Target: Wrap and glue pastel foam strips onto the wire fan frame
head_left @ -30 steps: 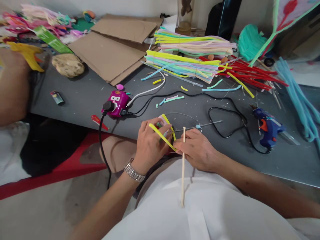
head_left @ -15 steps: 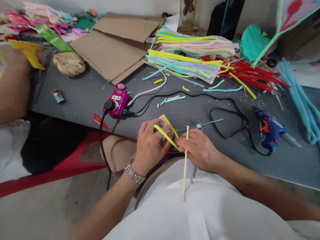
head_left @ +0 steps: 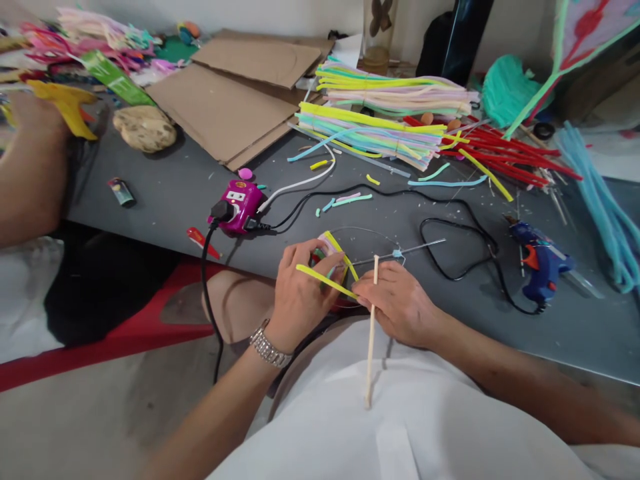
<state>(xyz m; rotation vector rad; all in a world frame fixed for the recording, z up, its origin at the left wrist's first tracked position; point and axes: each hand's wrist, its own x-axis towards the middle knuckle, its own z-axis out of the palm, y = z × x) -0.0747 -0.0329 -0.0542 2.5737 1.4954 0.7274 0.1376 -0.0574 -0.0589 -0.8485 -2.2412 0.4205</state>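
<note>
My left hand (head_left: 305, 287), with a metal watch at its wrist, curls around a small pipe-cleaner piece (head_left: 331, 245) in yellow, pink and green, partly hidden by the fingers. In my right hand (head_left: 400, 303) the thumb and fingertips pinch the lower end of a yellow pipe cleaner (head_left: 320, 277); its other end sticks out over my left hand. A pale wooden stick (head_left: 371, 340) runs past the right fingers, down in front of my shirt. Behind both hands lies a thin wire loop (head_left: 367, 229), crossed by a thin rod (head_left: 425, 246) with a light blue bit on it.
A blue glue gun (head_left: 540, 260) lies at right, its black cord (head_left: 425, 194) running to a purple power socket (head_left: 240, 205). Pipe-cleaner bundles (head_left: 375, 133) and cardboard (head_left: 225, 107) fill the back. At far left, another person's hand (head_left: 40, 117) holds a yellow glue gun (head_left: 67, 103).
The free end of the yellow pipe cleaner has swung left and down over my left hand. Both hands stay nearly in place; the view has shifted slightly.
</note>
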